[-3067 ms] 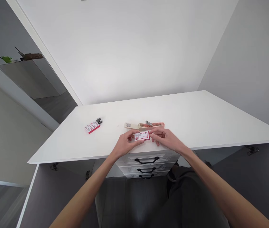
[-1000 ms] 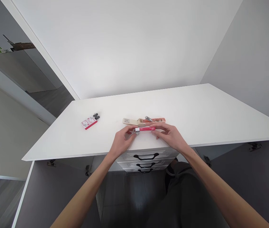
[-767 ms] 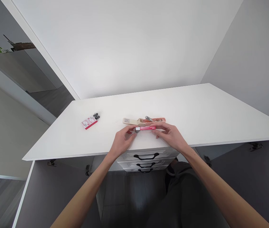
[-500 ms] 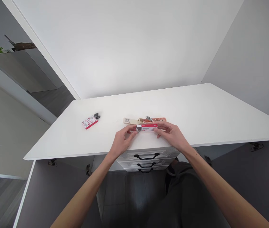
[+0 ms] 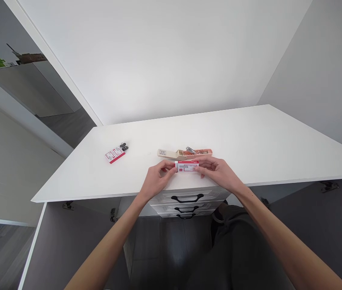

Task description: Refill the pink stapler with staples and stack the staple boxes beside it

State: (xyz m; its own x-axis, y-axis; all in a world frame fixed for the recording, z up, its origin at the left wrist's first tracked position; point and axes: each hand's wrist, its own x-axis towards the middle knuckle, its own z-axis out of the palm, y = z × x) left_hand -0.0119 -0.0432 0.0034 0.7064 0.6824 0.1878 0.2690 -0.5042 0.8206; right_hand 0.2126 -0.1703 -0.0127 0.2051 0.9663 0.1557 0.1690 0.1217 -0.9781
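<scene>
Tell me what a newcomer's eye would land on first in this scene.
First, the small red-and-white box pinched between the left hand and the right hand, over the near edge of the white table. Just behind it lies what looks like a beige-and-pink stapler, folded open. Further left on the table sits a second red-and-white box with small black clips beside it.

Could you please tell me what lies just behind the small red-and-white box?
An opened beige-and-pink stapler lies on the white desk behind the box. The left hand and right hand cover the box's ends.
</scene>
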